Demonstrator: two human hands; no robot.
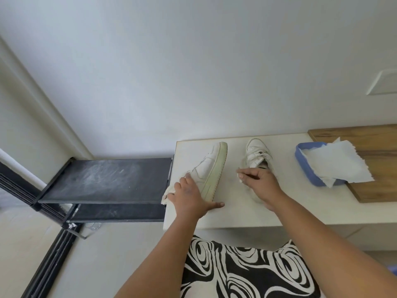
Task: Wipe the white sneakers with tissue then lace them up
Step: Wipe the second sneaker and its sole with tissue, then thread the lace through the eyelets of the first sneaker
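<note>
Left hand (189,195), fingers spread w/ crumpled white tissue (168,193) under them, rests on side-lying white leather sneaker (209,168) on pale worktop (236,211); right hand (258,181) pinches a tissue bit beside upright white sneaker (257,153).

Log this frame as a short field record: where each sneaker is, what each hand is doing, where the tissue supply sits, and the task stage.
surface: white tabletop
left sneaker: tipped on its side, sole facing right
right sneaker: upright, laces loose
left hand: rests on the left sneaker's heel end, tissue under the fingers
right hand: at the right sneaker's opening, pinching something small and white
tissue supply: blue holder on wooden board, right of the sneakers
stage: wiping, lacing not done
</note>
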